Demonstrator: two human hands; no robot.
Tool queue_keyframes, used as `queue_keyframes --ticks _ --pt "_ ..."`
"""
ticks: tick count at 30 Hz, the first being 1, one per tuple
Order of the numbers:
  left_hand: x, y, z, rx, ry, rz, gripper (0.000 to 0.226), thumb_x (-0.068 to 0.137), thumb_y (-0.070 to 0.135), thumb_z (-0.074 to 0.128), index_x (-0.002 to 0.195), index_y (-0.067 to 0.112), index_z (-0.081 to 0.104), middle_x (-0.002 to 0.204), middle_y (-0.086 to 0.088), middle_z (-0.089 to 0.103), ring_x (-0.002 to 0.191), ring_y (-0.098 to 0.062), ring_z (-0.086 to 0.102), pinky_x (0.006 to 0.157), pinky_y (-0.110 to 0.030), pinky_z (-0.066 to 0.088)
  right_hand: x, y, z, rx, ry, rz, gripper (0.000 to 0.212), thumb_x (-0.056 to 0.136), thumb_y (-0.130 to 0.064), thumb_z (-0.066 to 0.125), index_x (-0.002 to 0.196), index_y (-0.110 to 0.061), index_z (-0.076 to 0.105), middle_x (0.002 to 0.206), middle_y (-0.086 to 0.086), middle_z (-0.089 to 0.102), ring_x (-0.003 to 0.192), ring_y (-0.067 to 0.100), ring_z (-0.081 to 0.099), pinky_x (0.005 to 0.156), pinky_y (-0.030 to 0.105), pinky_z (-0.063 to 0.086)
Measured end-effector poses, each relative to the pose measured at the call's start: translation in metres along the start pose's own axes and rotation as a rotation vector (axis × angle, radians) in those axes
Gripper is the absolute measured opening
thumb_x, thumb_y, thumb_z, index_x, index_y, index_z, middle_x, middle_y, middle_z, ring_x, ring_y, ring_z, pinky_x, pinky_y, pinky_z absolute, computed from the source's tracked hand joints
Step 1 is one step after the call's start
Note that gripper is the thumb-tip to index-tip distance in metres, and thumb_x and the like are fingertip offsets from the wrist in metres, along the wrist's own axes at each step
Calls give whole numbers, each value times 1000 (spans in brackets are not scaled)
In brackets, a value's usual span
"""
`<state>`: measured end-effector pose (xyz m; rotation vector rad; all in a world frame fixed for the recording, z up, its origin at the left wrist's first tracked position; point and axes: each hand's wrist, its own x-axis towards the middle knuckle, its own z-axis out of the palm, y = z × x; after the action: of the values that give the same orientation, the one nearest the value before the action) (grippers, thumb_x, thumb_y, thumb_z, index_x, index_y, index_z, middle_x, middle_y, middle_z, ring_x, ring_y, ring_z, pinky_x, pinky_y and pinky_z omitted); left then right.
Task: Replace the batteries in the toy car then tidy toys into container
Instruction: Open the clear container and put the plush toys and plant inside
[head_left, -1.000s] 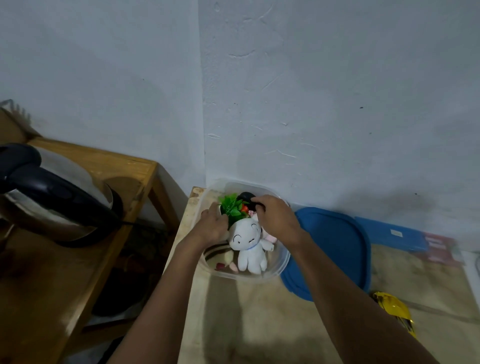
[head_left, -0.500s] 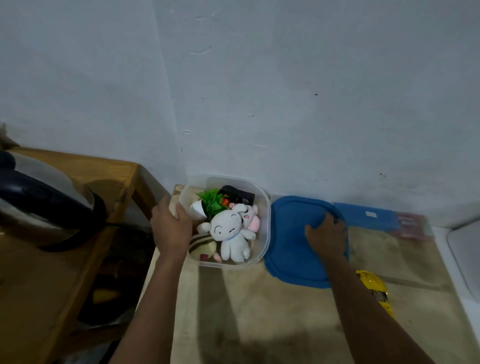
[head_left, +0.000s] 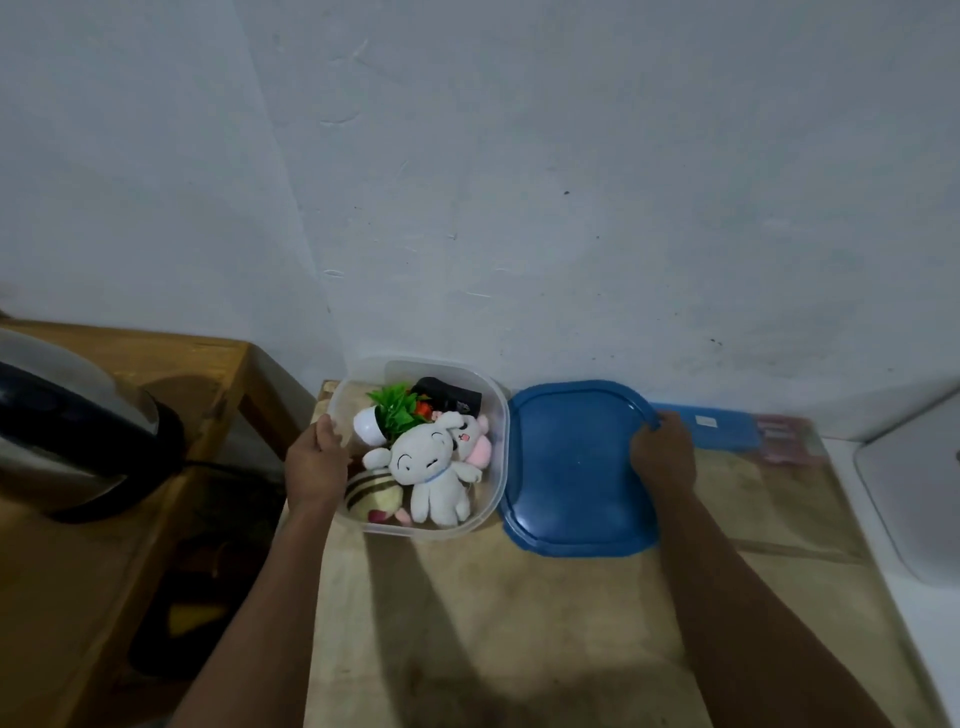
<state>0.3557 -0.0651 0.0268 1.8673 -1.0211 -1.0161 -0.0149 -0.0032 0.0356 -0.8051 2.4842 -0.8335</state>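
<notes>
Your right hand (head_left: 662, 452) slid to the far corner of the blue lid (head_left: 566, 467), fingers curled over its rim. Your left hand (head_left: 317, 460) gripped the container (head_left: 431, 531) wall. The lid needed lifting level.

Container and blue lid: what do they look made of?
The container looks like clear, slightly frosted plastic: the toys and the tabletop show through its walls. The blue lid looks like opaque plastic with a semi-gloss finish: even colour, moulded raised rim, faint sheen. Stiffness cannot be told.
</notes>
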Motion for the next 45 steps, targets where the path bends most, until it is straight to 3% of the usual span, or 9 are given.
queue_keyframes --ticks 5,13,17,20,23,27,31,35,45 --pt "-4 3 -1 -70 -7 -21 45 106 33 38 132 3 59 127 -20 65 116 -33 60 93 -41 47 -30 -23 -23 36 165 -255 35 100 -32 47 131 -17 55 126 8 60 113 29 56 89 37 43" --pt "6 4 -6 -163 -46 -154 44 102 40 46 129 9 64 125 -15 67 115 -31 62 101 -50 49 -75 -69 -73 252 489 -358 38 100 -31 50 135 -17 56 126 5 63 114 22 58 86 23 38" --pt "8 4 -8 -202 -73 -206 44 101 39 48 130 9 61 124 -13 67 112 -31 63 98 -46 49 -79 -82 -56 477 251 -335 31 99 -27 50 125 -15 63 116 2 68 105 18 63 91 34 51" --pt "10 4 -10 -260 -136 -257 41 101 41 48 131 15 58 120 -8 65 95 -26 62 82 -40 50 -96 -92 -10 510 -74 -269 24 99 -17 47 111 -18 67 96 -2 71 88 16 67 70 30 52" --pt "12 5 -16 -322 -190 -345 48 97 52 47 126 17 62 115 -9 68 100 -29 64 92 -46 53 -111 -98 40 492 -227 -150 26 99 -14 43 111 -17 66 98 1 70 81 12 63 62 23 48" --pt "13 6 -28 -314 -345 -292 50 90 70 43 115 34 66 112 -4 70 105 -26 65 98 -47 51 -119 -102 85 408 -188 -99 30 99 -15 42 121 -15 63 111 5 67 94 20 62 83 36 54" --pt "11 0 -31 -33 -330 -25 41 101 46 47 133 23 57 115 -1 63 93 -14 60 77 -28 49 -116 -104 105 253 -93 -138 36 98 -16 47 133 -13 57 126 11 50 105 20 52 98 30 45" --pt "13 -9 -23 78 -253 115 40 102 41 46 129 15 59 101 5 64 91 -11 61 65 -19 45 -114 -97 109 227 -134 -188 39 102 -19 43 141 -16 49 130 7 42 93 10 46 89 19 37" --pt "11 -12 -12 277 -151 295 50 105 39 39 153 33 30 125 -6 64 110 -26 63 92 -43 54 -104 -83 118 39 -115 -316 42 105 -25 33 146 -20 41 126 6 51 90 11 50 82 24 41"
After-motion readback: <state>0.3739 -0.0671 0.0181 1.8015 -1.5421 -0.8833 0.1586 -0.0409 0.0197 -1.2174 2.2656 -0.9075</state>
